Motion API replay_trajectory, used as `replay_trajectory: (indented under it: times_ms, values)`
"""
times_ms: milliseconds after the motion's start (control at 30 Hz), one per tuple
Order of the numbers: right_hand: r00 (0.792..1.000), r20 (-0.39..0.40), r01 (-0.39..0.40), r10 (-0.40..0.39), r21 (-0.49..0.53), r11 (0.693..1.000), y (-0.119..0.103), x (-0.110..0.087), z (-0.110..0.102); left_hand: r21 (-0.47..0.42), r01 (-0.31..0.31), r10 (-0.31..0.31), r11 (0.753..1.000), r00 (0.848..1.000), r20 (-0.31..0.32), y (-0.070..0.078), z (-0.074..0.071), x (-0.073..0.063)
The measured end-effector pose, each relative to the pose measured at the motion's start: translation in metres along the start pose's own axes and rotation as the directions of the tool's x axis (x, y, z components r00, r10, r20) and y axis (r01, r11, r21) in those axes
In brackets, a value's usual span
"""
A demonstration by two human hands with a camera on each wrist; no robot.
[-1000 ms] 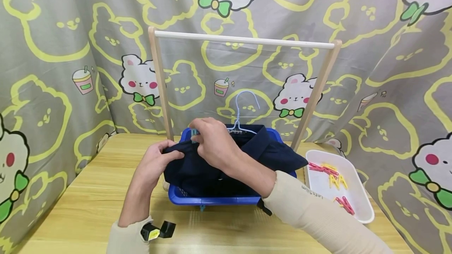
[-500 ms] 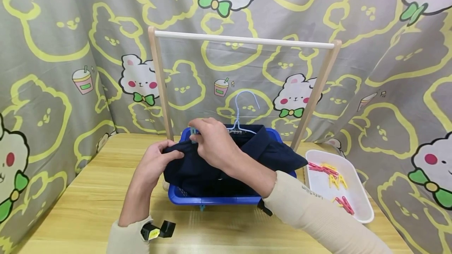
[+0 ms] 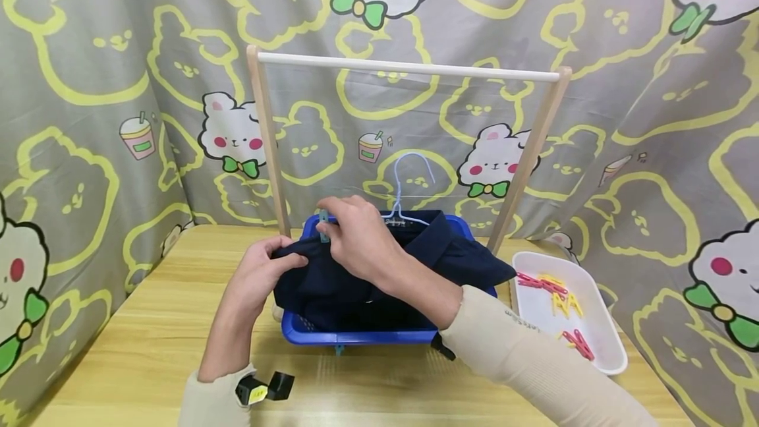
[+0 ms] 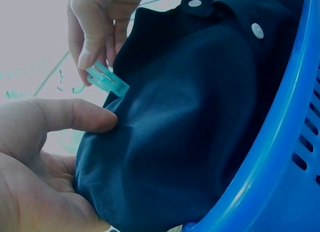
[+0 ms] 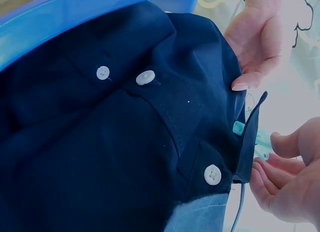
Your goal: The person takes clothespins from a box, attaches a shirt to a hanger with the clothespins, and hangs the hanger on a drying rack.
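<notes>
A dark navy buttoned shirt [image 3: 320, 282] with a collar lies bunched in a blue basket [image 3: 379, 337]. From its neck rises the hook of a light-blue wire hanger [image 3: 398, 183]. My left hand [image 3: 261, 275] grips the shirt at its left shoulder, thumb on top and fingers behind the cloth. Close beside it, my right hand [image 3: 364, 242] pinches the handle end of a teal clothespin [image 4: 106, 81] between thumb and fingers. The clothespin's tip overlaps the shirt's upper edge in the left wrist view. White buttons [image 5: 212, 175] show on the shirt front.
Behind the basket stands a rack with wooden posts [image 3: 269, 143] and a white bar [image 3: 409, 67]. To the right, a white tray [image 3: 617, 361] holds several red and yellow clothespins. A small teal piece [image 3: 339, 350] shows below the basket's front rim. A patterned curtain [image 3: 320, 84] hangs behind.
The clothespin has turned slightly in my right fingers and looks narrower, its two legs closer together. My left hand keeps its grip on the shirt's shoulder.
</notes>
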State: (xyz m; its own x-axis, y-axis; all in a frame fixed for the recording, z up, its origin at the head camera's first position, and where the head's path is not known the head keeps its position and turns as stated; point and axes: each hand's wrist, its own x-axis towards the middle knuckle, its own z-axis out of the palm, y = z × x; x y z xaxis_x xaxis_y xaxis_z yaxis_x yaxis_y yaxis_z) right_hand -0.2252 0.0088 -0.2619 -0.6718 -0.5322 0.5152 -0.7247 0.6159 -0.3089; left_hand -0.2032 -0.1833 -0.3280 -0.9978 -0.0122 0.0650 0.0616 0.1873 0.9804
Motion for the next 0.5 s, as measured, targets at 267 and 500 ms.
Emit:
replay_trajectory:
  times_ms: [267,500]
  values:
    - [1.000,0.000,0.002,-0.002,-0.013,1.000,-0.0004,0.0005,0.0008,0.000,0.003,-0.003,1.000,1.000,0.003,-0.0006,-0.0004,0.0000]
    - [1.000,-0.004,0.003,-0.003,-0.003,1.000,-0.0001,-0.0014,-0.0004,-0.002,-0.005,0.005,1.000,1.000,0.002,-0.0019,-0.0009,0.0008]
